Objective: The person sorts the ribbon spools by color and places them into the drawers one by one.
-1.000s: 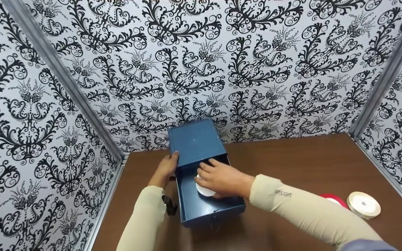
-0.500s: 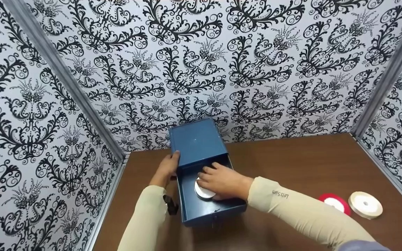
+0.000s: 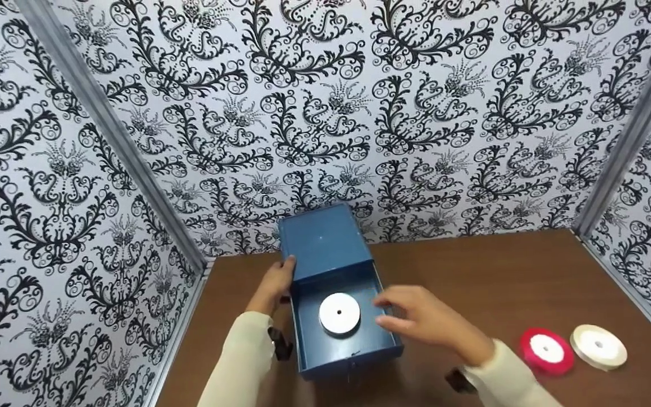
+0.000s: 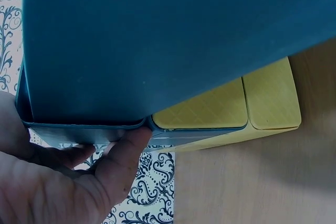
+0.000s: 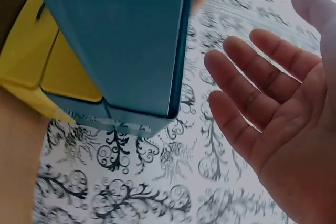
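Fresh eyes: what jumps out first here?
The white spool pops first, lying in the pulled-out blue drawer in the head view's lower middle. Next comes the scroll-patterned wall behind. Then the red spool and cream spool sit side by side on the table at right.

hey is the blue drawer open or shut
Open. The blue drawer juts out from its cabinet, baring its inside, where a white spool lies flat.

Brn tabletop (image 3: 450,271); blk/wht scroll-patterned walls (image 3: 314,113); grey corner posts (image 3: 113,130), L & R sides
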Motion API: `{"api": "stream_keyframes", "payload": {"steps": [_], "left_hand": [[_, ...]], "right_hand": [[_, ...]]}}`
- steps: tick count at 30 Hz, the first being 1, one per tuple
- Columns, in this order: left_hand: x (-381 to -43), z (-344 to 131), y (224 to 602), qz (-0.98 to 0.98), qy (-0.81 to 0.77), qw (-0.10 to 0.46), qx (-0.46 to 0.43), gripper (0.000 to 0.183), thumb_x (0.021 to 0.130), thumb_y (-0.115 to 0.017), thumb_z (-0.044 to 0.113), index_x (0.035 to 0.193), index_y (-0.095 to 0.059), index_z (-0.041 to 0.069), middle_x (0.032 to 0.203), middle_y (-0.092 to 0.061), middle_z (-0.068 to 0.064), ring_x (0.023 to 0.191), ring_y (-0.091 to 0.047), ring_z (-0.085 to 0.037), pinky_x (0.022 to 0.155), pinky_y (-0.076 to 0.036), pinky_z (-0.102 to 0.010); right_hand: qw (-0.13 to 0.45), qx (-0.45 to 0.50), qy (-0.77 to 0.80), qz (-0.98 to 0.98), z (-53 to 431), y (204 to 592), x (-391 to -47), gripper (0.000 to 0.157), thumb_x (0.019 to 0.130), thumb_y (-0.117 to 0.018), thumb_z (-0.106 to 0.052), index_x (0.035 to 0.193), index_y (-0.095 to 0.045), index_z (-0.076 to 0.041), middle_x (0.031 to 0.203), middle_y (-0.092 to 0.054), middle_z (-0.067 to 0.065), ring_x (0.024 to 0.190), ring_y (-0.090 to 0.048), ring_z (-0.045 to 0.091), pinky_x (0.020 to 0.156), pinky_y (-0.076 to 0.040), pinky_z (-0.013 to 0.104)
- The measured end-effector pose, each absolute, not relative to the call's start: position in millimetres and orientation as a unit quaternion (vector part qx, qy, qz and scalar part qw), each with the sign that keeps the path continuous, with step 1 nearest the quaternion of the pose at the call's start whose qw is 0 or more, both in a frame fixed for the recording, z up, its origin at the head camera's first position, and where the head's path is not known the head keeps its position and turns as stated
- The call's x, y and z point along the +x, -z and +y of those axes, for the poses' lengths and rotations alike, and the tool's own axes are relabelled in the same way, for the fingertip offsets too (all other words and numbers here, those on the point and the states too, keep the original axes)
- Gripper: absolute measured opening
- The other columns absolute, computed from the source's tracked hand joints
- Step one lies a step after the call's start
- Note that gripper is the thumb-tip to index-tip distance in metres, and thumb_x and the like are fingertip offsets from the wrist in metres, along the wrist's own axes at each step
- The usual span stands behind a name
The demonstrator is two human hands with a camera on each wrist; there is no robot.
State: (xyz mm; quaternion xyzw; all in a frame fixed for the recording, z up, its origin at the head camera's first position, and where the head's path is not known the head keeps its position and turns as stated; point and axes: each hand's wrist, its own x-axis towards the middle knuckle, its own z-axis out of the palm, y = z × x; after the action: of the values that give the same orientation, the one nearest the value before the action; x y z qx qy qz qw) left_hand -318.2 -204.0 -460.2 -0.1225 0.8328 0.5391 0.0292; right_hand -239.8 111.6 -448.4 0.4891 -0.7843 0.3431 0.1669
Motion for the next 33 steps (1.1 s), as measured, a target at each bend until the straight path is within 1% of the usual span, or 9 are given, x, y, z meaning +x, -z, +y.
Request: {"api": "stream_keyframes", "payload": {"steps": [2,7,9,11,14,17,20,26,33], "left_hand": [[-318,-202,462,0.826,-0.549,0.028,-0.123,0.062,0.107,-0.037,0.04,0.147,-0.036,-0.008,0.145,-0.041,-0.031,0.13,-0.044,-0.044,0.102,-0.043,-0.054],[-320,-201,463,0.813,-0.567,0.037,-0.128,0.061,0.107,-0.039,0.04,0.147,-0.037,-0.005,0.139,-0.046,-0.031,0.12,-0.053,-0.043,0.089,-0.052,-0.054],[-320,-202,462,0.817,-0.56,0.038,-0.132,0.062,0.107,-0.038,0.04,0.148,-0.036,-0.005,0.141,-0.045,-0.031,0.121,-0.051,-0.042,0.091,-0.051,-0.053],[-318,-203,461,0.82,-0.555,0.037,-0.135,0.062,0.107,-0.038,0.04,0.149,-0.035,-0.006,0.143,-0.043,-0.03,0.125,-0.048,-0.042,0.096,-0.048,-0.054],[-316,-203,459,0.825,-0.548,0.034,-0.132,0.063,0.107,-0.037,0.039,0.149,-0.033,-0.007,0.146,-0.04,-0.031,0.131,-0.043,-0.042,0.104,-0.041,-0.054],[-315,-201,459,0.825,-0.549,0.034,-0.129,0.063,0.107,-0.037,0.039,0.148,-0.034,-0.008,0.146,-0.04,-0.031,0.131,-0.043,-0.043,0.103,-0.042,-0.054],[-314,-199,460,0.819,-0.557,0.04,-0.134,0.062,0.107,-0.037,0.04,0.148,-0.035,-0.006,0.144,-0.042,-0.03,0.126,-0.048,-0.043,0.094,-0.049,-0.055],[-314,-199,462,0.819,-0.556,0.037,-0.134,0.063,0.107,-0.037,0.04,0.149,-0.033,-0.007,0.147,-0.039,-0.03,0.13,-0.044,-0.043,0.099,-0.045,-0.056],[-314,-201,458,0.833,-0.537,0.047,-0.125,0.064,0.108,-0.034,0.041,0.15,-0.033,-0.007,0.151,-0.035,-0.029,0.137,-0.037,-0.043,0.106,-0.038,-0.055]], "right_hand": [[0.178,0.466,-0.394,-0.772,123,458,-225,0.015,0.09,-0.072,-0.01,0.105,-0.07,-0.01,0.096,-0.071,0.0,0.085,-0.066,0.013,0.077,-0.056,0.031],[0.186,0.392,-0.515,-0.739,140,496,-186,0.027,0.083,-0.066,0.012,0.097,-0.071,-0.011,0.086,-0.069,-0.001,0.075,-0.063,0.01,0.065,-0.052,0.023],[0.165,0.366,-0.557,-0.727,138,515,-172,0.027,0.084,-0.063,0.015,0.096,-0.07,-0.008,0.084,-0.068,0.001,0.074,-0.061,0.009,0.063,-0.051,0.023],[0.114,0.344,-0.593,-0.719,131,532,-160,0.022,0.087,-0.06,0.014,0.098,-0.069,-0.003,0.086,-0.068,0.006,0.077,-0.062,0.008,0.065,-0.052,0.023],[-0.006,0.317,-0.638,-0.702,117,550,-150,0.016,0.095,-0.056,0.006,0.108,-0.064,0.008,0.099,-0.068,0.018,0.091,-0.065,0.01,0.078,-0.054,0.024],[-0.124,0.289,-0.672,-0.671,102,560,-151,0.03,0.101,-0.051,-0.005,0.121,-0.056,0.016,0.113,-0.063,0.029,0.102,-0.065,0.012,0.086,-0.053,0.027],[-0.199,0.266,-0.696,-0.636,86,566,-156,0.041,0.104,-0.049,-0.014,0.128,-0.049,0.02,0.123,-0.059,0.032,0.106,-0.065,0.013,0.088,-0.053,0.03],[-0.286,0.227,-0.748,-0.555,55,570,-164,0.046,0.105,-0.047,-0.017,0.129,-0.046,0.022,0.127,-0.06,0.029,0.108,-0.065,0.024,0.086,-0.054,0.034],[-0.345,0.2,-0.771,-0.497,41,571,-168,0.037,0.101,-0.051,-0.011,0.128,-0.055,0.013,0.126,-0.063,0.022,0.106,-0.066,0.022,0.087,-0.054,0.031]]}}
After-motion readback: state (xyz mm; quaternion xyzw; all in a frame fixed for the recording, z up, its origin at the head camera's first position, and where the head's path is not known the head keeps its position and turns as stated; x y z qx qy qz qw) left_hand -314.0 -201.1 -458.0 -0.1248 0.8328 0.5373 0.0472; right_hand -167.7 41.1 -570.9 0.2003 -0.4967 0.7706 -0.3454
